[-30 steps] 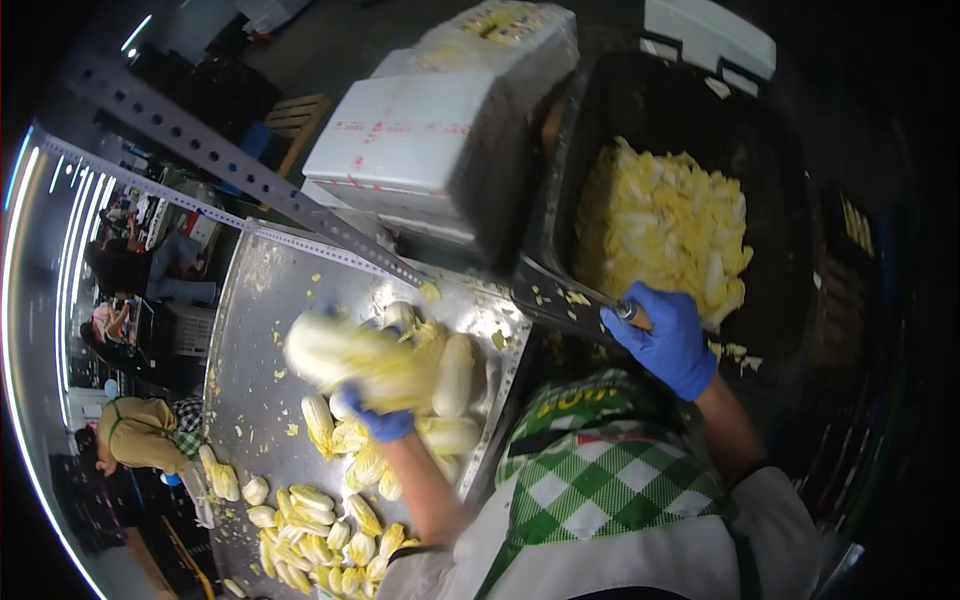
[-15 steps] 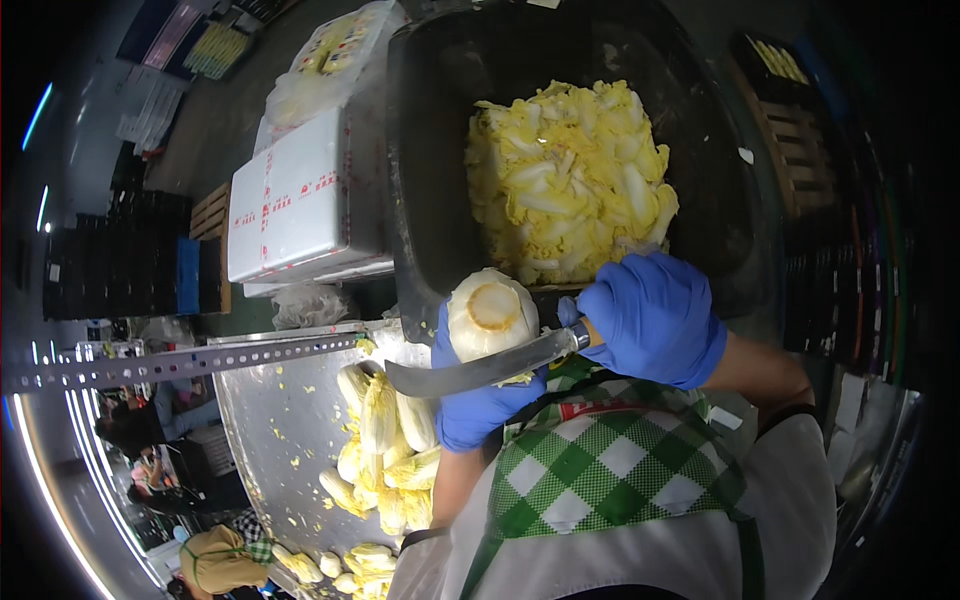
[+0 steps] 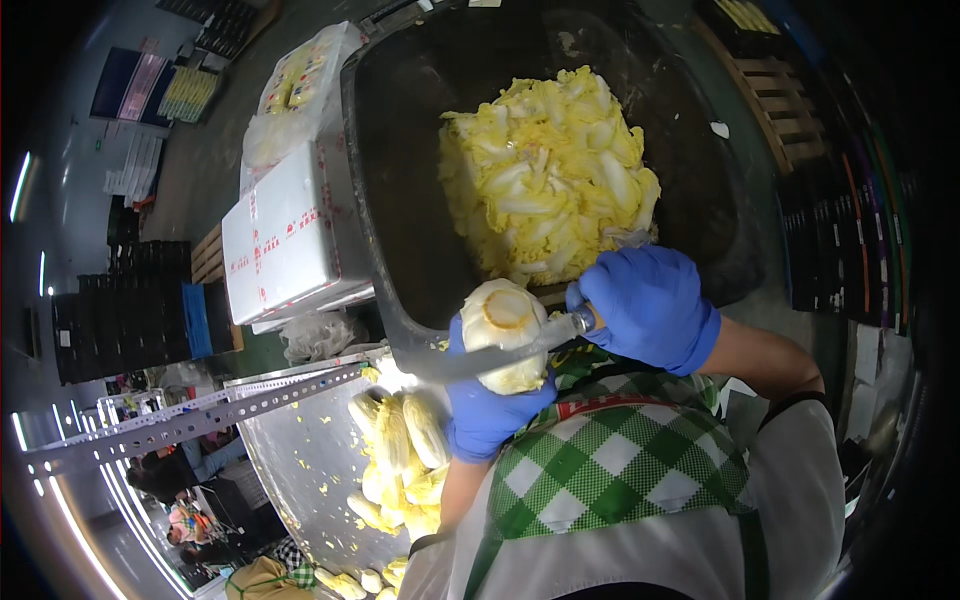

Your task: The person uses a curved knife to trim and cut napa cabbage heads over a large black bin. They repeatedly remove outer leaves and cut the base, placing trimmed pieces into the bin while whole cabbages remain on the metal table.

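Wrapped round a napa cabbage (image 3: 500,318), my blue-gloved left hand (image 3: 487,412) keeps its cut stem end facing up. My right hand (image 3: 650,308), gloved the same, is closed on the handle of a knife (image 3: 475,362) with a broad curved blade. The blade lies across the cabbage below its stem end, its tip pointing left; I cannot tell whether it touches the leaves. Just beyond both hands stands a large black bin (image 3: 400,215) with a heap of loose yellow-white cabbage leaves (image 3: 550,175) inside.
Several trimmed cabbages (image 3: 400,450) lie on a metal table (image 3: 310,480) at the left, among leaf scraps. A perforated metal bar (image 3: 200,415) runs along its far edge. White foam boxes (image 3: 285,235) stand left of the bin; a wooden pallet (image 3: 775,95) lies at the far right.
The view has shifted slightly, moving the bin and boxes leftward in the picture. The cabbage is still in my left hand, and the knife remains in my right, its blade now lying higher across the cabbage.
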